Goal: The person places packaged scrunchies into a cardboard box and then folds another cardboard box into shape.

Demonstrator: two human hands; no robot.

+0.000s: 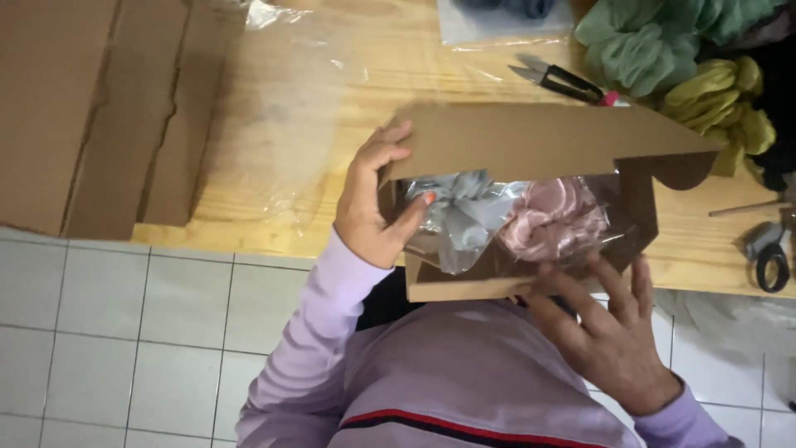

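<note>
Gripping the brown cardboard box (531, 207) at the bench's (348, 99) near edge, the left hand (373, 203) is clamping fingers on its wall; the right hand (601, 332) is spreading fingers beneath. Overhanging, the bagged grey scrunchie (464, 211) and pink scrunchie (551, 220) are risking spilling floorward.

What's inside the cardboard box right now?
Inside the cardboard box: a grey scrunchie and a pink scrunchie, both in clear plastic wrap. The raised lid hides the box's back part.
</note>
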